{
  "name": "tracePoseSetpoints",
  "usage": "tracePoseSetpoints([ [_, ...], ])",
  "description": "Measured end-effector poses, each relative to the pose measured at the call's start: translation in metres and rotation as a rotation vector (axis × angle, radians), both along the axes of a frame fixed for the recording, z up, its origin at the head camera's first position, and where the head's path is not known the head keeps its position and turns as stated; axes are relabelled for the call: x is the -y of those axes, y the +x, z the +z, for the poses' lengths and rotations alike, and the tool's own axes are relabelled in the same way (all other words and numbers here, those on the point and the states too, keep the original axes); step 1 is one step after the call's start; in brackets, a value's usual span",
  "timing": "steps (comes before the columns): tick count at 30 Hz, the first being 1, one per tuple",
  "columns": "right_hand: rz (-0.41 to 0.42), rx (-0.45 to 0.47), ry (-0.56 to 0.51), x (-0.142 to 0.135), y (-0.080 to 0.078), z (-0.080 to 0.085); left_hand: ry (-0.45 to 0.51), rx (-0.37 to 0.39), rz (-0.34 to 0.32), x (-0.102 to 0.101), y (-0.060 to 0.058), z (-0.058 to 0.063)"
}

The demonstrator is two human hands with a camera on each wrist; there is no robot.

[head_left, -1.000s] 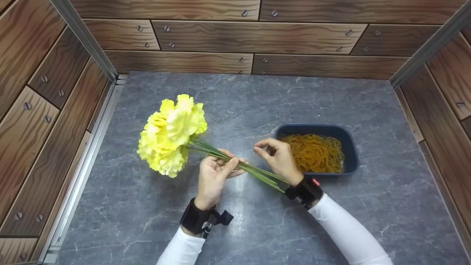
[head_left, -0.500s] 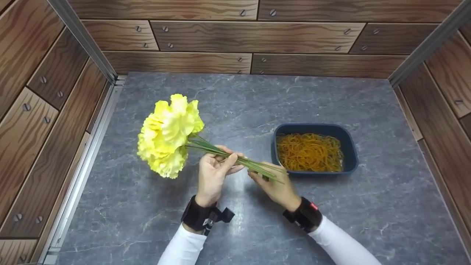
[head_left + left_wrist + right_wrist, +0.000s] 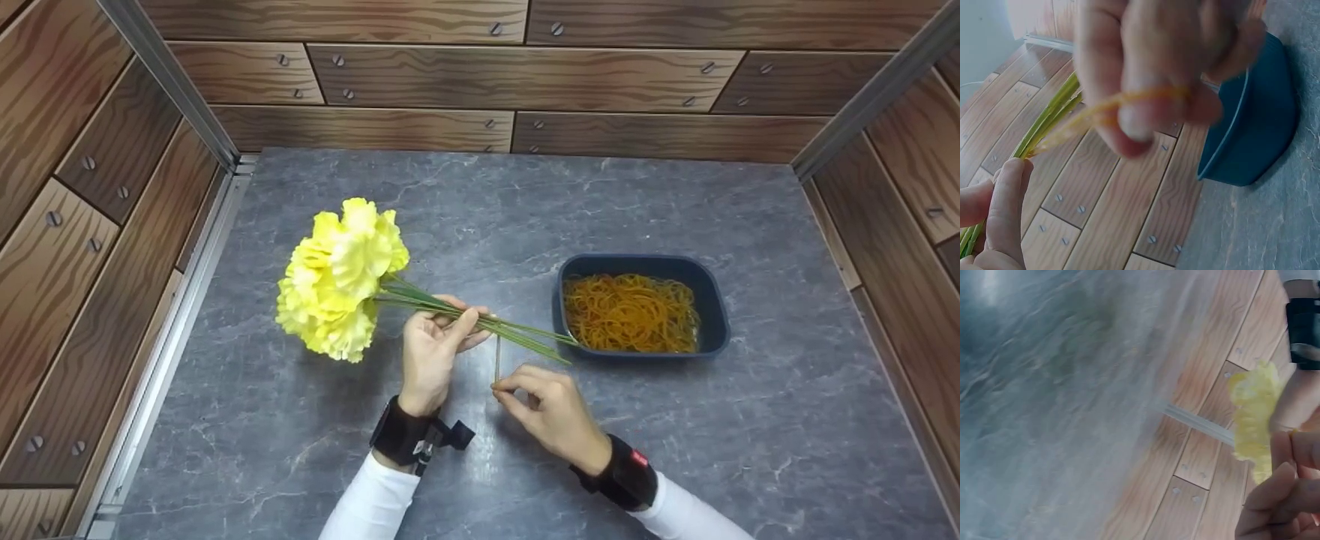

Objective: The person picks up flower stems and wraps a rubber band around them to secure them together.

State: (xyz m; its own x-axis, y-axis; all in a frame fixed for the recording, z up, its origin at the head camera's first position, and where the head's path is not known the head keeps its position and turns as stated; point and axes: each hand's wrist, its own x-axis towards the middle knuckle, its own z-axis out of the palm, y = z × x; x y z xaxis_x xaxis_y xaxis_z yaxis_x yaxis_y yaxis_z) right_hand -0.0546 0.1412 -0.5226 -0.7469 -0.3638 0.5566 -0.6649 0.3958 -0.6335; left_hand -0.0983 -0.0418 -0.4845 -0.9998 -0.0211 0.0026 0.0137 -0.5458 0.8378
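Note:
My left hand (image 3: 431,360) grips a bunch of yellow flowers (image 3: 337,277) by their green stems (image 3: 536,341). The blooms point to the left, and the cut ends reach right toward the tub. From the stems just beyond the left fingertips, a rubber band (image 3: 497,361) stretches toward the front. My right hand (image 3: 555,412) pinches its far end between thumb and fingers. In the left wrist view, the orange band (image 3: 1081,119) runs taut from the stems to the blurred right fingers (image 3: 1137,126). Some yellow petals (image 3: 1257,422) show behind the right hand in the right wrist view.
A dark blue tub (image 3: 720,330) stands on the right of the grey marbled table (image 3: 480,202), holding many orange rubber bands (image 3: 630,311). Wood-patterned walls (image 3: 525,75) enclose the back and both sides. Each wrist wears a black strap (image 3: 409,439).
My right hand has moved from above the stems, round beneath them, and toward the front, drawing the rubber band out taut. The left hand and flowers have stayed almost still.

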Motion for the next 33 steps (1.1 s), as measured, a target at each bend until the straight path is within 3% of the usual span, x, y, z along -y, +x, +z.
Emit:
tracePoseSetpoints([
  [7,0.048,-0.056,0.044,-0.003,0.012,0.017,0.003,-0.002,-0.004,0.000,-0.001,-0.006],
  [14,0.073,-0.175,0.108,-0.009,0.012,0.038,-0.008,0.020,-0.008,-0.002,0.000,-0.013],
  [25,0.048,-0.352,0.222,-0.020,-0.008,0.073,-0.085,0.046,0.013,-0.003,0.000,-0.029],
  [33,0.004,-0.392,0.162,-0.027,-0.030,0.096,-0.100,0.017,-0.025,-0.008,0.003,-0.031],
])
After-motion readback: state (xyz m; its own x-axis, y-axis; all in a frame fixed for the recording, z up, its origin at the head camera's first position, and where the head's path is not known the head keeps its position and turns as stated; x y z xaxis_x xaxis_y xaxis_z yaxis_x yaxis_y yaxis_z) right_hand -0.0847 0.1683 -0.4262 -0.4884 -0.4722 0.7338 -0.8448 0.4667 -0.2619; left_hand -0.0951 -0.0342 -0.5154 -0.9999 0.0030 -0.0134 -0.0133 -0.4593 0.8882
